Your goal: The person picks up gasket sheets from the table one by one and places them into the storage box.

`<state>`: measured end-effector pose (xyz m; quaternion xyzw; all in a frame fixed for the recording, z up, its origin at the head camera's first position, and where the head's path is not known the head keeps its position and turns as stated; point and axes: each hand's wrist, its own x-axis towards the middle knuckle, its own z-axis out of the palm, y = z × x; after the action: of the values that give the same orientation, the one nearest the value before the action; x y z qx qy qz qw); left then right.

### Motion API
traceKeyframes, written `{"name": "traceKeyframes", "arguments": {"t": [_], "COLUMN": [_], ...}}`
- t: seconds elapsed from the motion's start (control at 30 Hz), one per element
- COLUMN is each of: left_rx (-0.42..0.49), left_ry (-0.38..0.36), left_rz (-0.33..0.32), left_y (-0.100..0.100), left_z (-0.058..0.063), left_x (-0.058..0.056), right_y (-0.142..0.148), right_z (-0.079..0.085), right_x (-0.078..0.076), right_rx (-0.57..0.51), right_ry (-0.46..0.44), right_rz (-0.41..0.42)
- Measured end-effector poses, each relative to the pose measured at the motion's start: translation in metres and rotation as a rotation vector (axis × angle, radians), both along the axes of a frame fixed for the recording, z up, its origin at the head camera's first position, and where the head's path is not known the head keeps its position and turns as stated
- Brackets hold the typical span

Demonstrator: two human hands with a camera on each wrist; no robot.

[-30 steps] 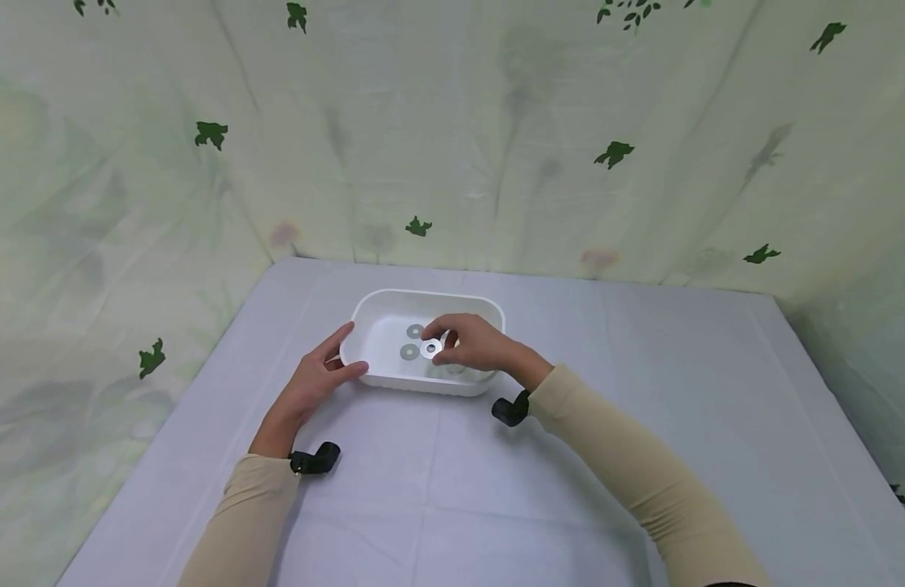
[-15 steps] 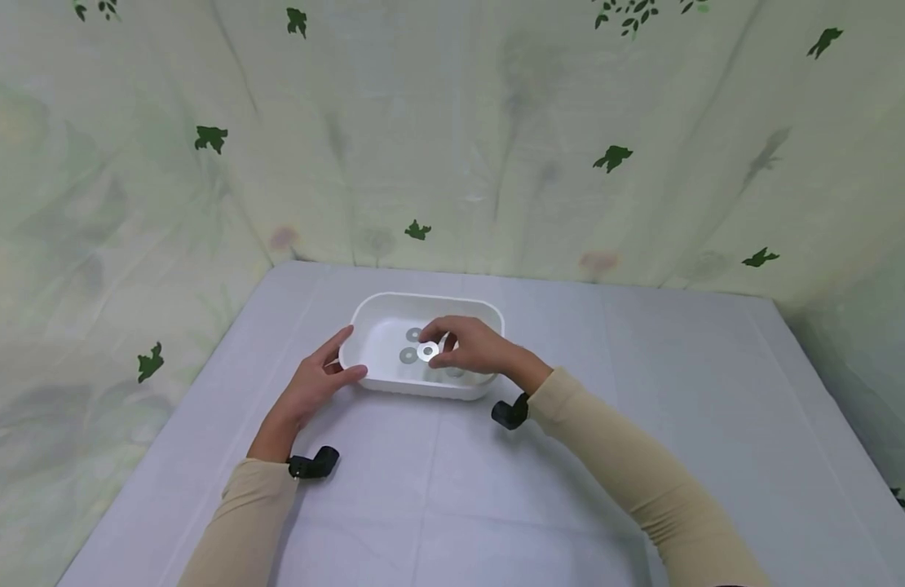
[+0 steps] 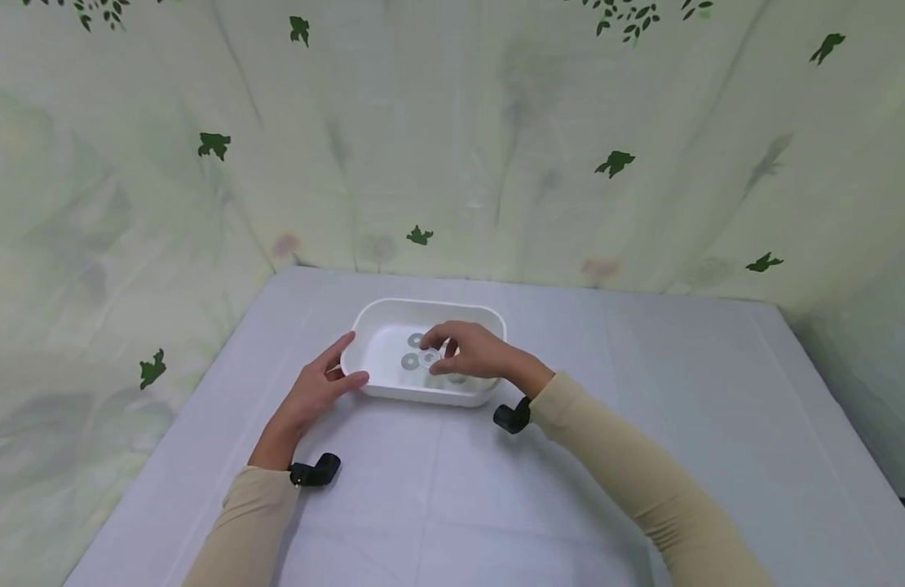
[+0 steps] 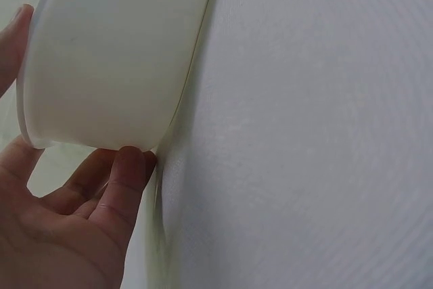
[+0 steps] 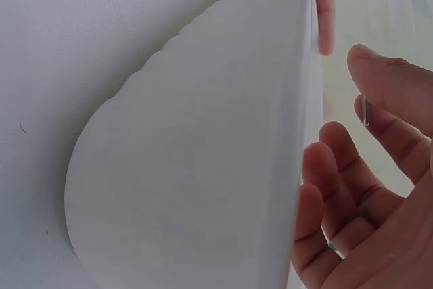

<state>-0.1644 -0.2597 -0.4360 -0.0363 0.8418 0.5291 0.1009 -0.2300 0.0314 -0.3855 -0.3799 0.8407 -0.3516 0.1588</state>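
A white plastic basin (image 3: 423,395) stands on the cloth-covered table. My left hand (image 3: 313,391) grips its left end, thumb at the near rim and a finger up at the far side; in the left wrist view, fingertips press against the basin's wall (image 4: 115,59). Over the inside of the basin, my right hand (image 3: 478,350) pinches a flat metal washer (image 3: 429,358) between thumb and index finger. The right wrist view shows that washer (image 5: 367,110) edge-on at the index fingertip, other fingers loosely bent. Grey washers (image 3: 410,361) lie on the basin floor, one partly hidden beneath the right hand.
A pale white cloth (image 3: 394,489) covers the table. Behind it hangs a light green curtain (image 3: 482,163) with dark green leaf and bird shapes. Each wrist carries a small black camera (image 3: 316,470).
The washer in my right hand has turned slightly, its face going from bright to dull. Both hands keep their places at the basin; the head view has tipped up a little.
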Motion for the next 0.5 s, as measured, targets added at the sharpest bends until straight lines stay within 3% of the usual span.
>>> {"name": "traceKeyframes", "arguments": {"t": [0.5], "left_rx": [-0.008], "left_ry": [0.011], "left_rz": [0.001], "left_y": [0.0014], "left_z": [-0.0011], "left_x": [-0.0013], "right_y": [-0.0015], "right_z": [-0.0036], "right_x": [-0.0019], "right_rx": [0.013], "right_ry": [-0.027], "right_rz": [0.011]}}
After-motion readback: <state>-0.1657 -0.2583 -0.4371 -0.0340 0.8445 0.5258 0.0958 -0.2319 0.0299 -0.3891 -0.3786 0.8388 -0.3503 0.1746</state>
